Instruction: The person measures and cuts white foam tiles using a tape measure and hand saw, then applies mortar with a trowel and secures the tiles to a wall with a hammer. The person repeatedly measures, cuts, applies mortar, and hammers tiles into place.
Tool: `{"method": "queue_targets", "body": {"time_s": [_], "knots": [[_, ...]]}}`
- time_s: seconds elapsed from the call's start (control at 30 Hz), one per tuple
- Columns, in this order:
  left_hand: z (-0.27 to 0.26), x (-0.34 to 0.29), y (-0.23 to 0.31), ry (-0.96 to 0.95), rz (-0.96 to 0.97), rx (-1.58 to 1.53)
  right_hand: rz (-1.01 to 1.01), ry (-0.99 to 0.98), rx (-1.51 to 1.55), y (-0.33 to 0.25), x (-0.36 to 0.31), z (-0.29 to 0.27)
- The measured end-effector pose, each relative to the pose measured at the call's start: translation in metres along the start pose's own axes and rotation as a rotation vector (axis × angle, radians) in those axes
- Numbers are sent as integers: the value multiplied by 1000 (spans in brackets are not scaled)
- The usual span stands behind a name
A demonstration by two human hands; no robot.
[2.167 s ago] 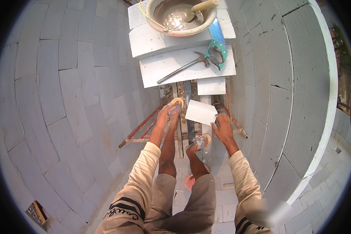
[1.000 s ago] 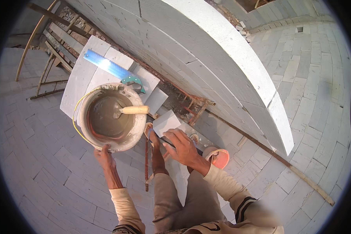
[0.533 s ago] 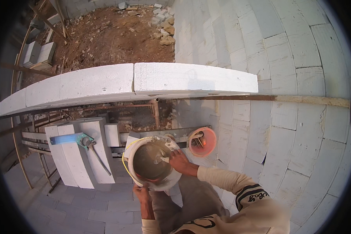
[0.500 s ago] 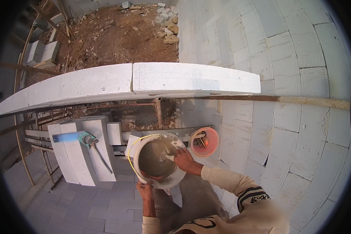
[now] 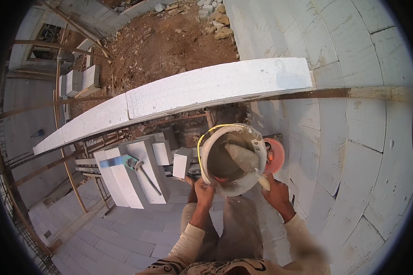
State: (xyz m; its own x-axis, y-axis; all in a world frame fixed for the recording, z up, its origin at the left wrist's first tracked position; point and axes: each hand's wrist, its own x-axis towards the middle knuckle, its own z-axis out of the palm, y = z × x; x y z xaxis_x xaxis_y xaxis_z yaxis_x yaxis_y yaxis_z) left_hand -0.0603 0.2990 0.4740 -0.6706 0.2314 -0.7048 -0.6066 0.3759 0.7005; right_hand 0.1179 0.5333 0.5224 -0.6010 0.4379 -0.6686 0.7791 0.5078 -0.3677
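A whitish bucket (image 5: 204, 158) with a yellow handle is in front of my legs, with wet grey mortar (image 5: 219, 160) inside. My left hand (image 5: 203, 191) is closed on the near left part of its rim. My right hand (image 5: 276, 195), at the bucket's right side, grips the pale handle of a trowel (image 5: 244, 159). The trowel's mortar-coated blade shows over the mortar, pointing away to the upper left.
A row of white blocks (image 5: 192, 87) runs across ahead of me. Stacked blocks (image 5: 128, 176) at left bear a handsaw (image 5: 117, 161) and a hammer (image 5: 147, 176). A red bucket (image 5: 278, 158) with tools stands behind the mortar bucket. A block wall (image 5: 353, 123) rises at right.
The trowel blade has come up into sight from the mortar, and my right hand has moved back toward me. The bucket looks closer to me. My view has turned, shifting the scene.
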Motion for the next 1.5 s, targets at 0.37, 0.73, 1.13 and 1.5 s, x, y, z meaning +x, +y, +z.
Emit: {"method": "queue_targets", "body": {"time_s": [0.37,0.73,1.13,1.5], "knots": [[46,22,-7,-44,-42,27,-2,215,490,58,-23,44],[86,24,19,-117,-60,-23,60,41,909,79,-30,30],[98,48,19,-108,-79,-1,110,208,909,78,-19,-7],[96,41,22,-66,-55,38,217,637,997,90,88,-78]]}}
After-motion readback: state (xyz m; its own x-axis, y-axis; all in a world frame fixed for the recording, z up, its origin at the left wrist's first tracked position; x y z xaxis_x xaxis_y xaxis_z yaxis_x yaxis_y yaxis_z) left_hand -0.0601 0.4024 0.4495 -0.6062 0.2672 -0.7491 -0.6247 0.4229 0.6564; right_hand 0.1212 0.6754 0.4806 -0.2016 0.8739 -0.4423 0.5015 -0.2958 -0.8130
